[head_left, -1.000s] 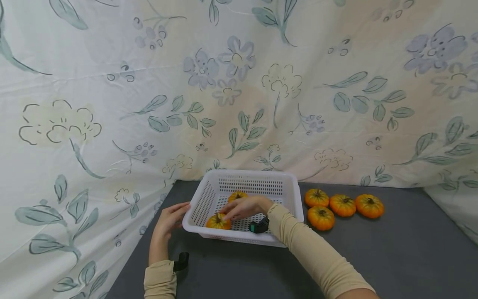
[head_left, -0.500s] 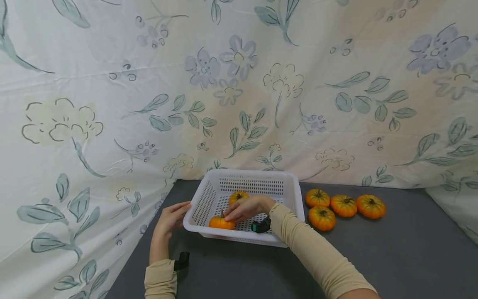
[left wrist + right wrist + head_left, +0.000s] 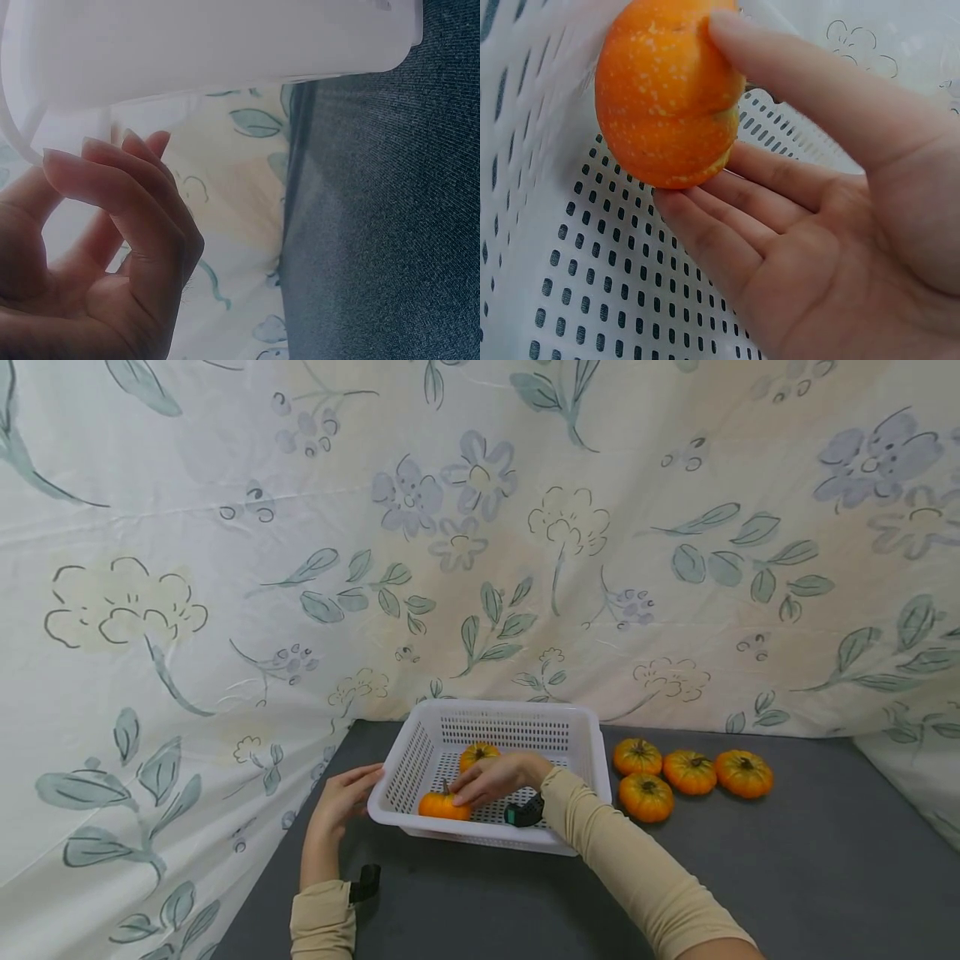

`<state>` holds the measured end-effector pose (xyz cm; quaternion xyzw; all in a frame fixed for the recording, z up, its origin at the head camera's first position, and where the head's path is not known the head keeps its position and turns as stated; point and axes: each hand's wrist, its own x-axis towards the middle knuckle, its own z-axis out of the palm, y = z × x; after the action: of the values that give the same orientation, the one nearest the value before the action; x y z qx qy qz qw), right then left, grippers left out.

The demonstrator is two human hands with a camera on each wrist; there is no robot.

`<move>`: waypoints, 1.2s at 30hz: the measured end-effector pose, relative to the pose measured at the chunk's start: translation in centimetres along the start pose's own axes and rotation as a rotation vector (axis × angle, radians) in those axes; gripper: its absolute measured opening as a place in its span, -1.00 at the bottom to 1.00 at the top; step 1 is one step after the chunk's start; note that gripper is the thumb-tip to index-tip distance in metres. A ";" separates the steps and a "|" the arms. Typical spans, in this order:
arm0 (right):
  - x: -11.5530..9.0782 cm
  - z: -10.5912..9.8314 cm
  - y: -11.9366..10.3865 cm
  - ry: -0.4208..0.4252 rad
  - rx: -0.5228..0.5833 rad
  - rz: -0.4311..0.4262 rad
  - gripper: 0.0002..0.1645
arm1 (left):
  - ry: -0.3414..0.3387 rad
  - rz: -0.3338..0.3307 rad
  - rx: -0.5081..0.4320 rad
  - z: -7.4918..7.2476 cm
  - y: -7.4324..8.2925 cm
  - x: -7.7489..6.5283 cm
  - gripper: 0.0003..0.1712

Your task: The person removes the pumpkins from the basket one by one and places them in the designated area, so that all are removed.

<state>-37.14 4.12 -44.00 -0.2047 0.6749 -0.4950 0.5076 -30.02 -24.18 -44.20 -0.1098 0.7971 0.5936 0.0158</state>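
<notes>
A white perforated plastic basket (image 3: 517,714) stands on the dark table, its near-left corner gripped by my left hand (image 3: 341,806). In the left wrist view, the curled fingers and thumb meet at the basket's rim (image 3: 15,142). Inside the basket, my right hand (image 3: 495,778) holds a small orange pumpkin (image 3: 444,807) near the front-left corner. Seen from the right wrist, the thumb presses one side of this pumpkin (image 3: 664,97) and the fingertips touch its other side. Behind it in the basket sits a second pumpkin (image 3: 477,754), partly hidden by the right hand.
Several more orange pumpkins (image 3: 690,772) cluster on the table to the right of the basket. A floral cloth (image 3: 465,568) hangs behind the table and down its left side. Dark tabletop (image 3: 810,852) extends at the front right.
The pumpkin in my right hand has tipped, so its stem points up and more of its side faces me. It has shifted slightly right. My left hand keeps its place on the rim.
</notes>
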 end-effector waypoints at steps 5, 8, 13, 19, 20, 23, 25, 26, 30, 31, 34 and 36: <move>0.1 -0.2 0.2 0.013 0.005 -0.003 -0.36 | -0.002 0.003 -0.007 0.0 -0.1 0.2 -0.37; 0.1 -0.3 0.3 0.011 0.004 -0.003 -0.36 | 0.000 -0.005 -0.013 0.0 -0.2 0.3 -0.39; 0.1 -0.4 0.3 0.033 0.002 -0.010 -0.37 | 0.000 -0.008 -0.024 0.1 -0.1 0.3 -0.39; -0.1 -0.3 -0.1 0.090 0.021 -0.038 -0.37 | 0.008 -0.008 -0.031 0.1 0.0 0.2 -0.37; -0.1 -0.4 -0.1 0.095 0.027 -0.041 -0.37 | 0.010 -0.008 -0.033 0.1 0.0 0.1 -0.38; -0.2 -0.5 -0.2 0.108 0.046 -0.049 -0.37 | 0.015 -0.002 -0.028 0.1 0.0 0.1 -0.38; -0.3 -0.6 -0.2 0.120 0.048 -0.053 -0.37 | 0.018 0.004 -0.027 0.1 -0.1 0.1 -0.39; -0.4 -0.6 -0.2 0.126 0.044 -0.059 -0.37 | 0.020 0.004 -0.029 0.2 -0.1 0.1 -0.40; -1.0 -0.7 -0.3 0.153 0.045 -0.083 -0.37 | 0.019 0.006 -0.038 0.2 -0.1 0.1 -0.40; -1.2 -0.7 -0.4 0.165 0.049 -0.091 -0.37 | 0.018 0.006 -0.039 0.2 -0.1 0.2 -0.40; -1.6 -0.8 -0.4 0.197 0.060 -0.113 -0.40 | 0.013 0.006 -0.045 0.1 -0.1 0.3 -0.39; -1.9 -0.8 -0.5 0.213 0.056 -0.126 -0.41 | 0.012 0.009 -0.050 0.1 -0.1 0.3 -0.40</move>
<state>-37.19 5.72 -42.69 -0.1787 0.6967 -0.5636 0.4062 -30.33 -24.15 -44.42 -0.1101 0.7826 0.6126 0.0059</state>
